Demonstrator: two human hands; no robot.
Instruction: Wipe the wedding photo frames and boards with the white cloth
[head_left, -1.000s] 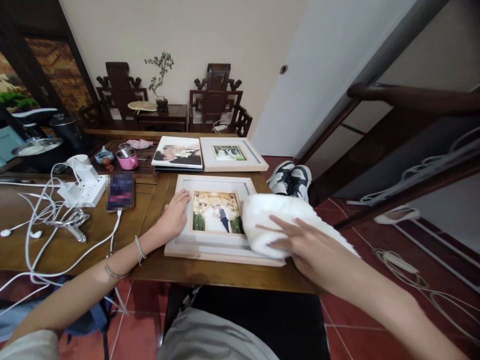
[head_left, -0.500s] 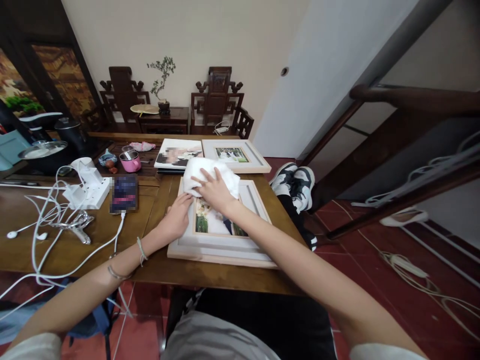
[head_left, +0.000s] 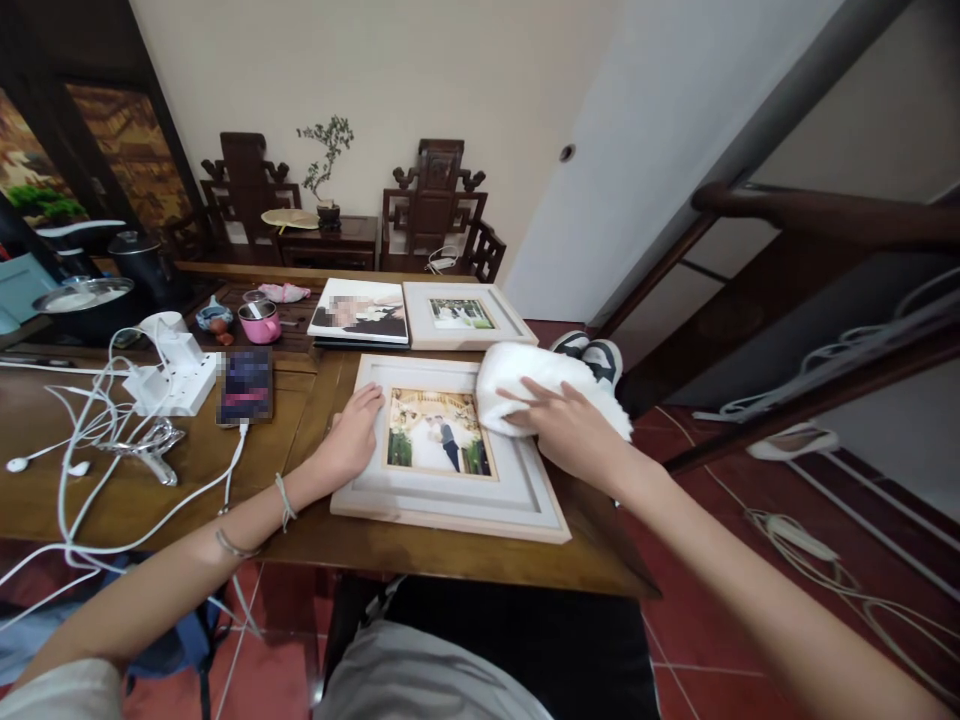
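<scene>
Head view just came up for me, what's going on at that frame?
A person sits at a wooden table with a light picture frame lying flat in front of them. The left hand rests flat on the frame's left edge. The right hand presses a white cloth on the frame's upper right corner. Two more framed pictures lie behind it; a phone, power strip and cables sit to the left.

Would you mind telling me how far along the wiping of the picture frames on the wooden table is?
Done: cannot be told; no frame shows clear signs of wiping. In hand: the left hand steadies the near pale wooden picture frame while the right hand presses a fluffy white cloth on its right edge. Left: possibly the far pale framed photo and the unframed photo print, both untouched.
</scene>
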